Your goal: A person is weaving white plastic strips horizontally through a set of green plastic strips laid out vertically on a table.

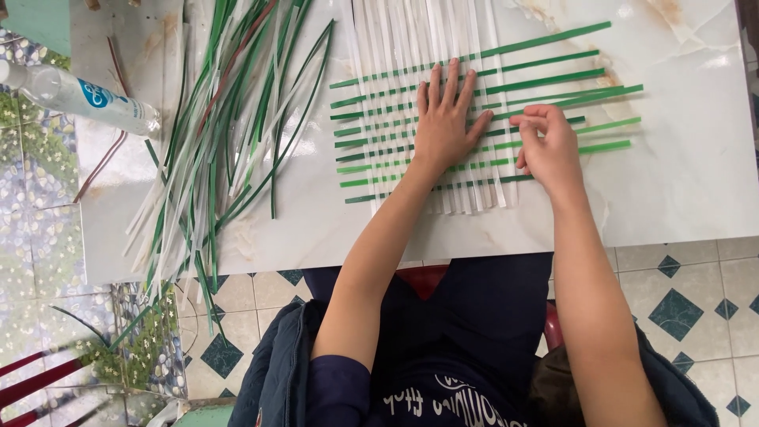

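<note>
A woven mat of white vertical strips (395,47) and green horizontal strips (553,83) lies on the white marble-look table (680,182). My left hand (444,122) lies flat on the weave, fingers spread, pressing it down. My right hand (547,146) is at the mat's right side, with its fingertips pinched on a green strip (605,147) near the white strips' edge.
A loose pile of green, white and a few dark red strips (221,134) fans over the table's left side and hangs past its front edge. A clear plastic bottle (79,96) lies at far left. Tiled floor (680,308) shows below, red chair rails at bottom left.
</note>
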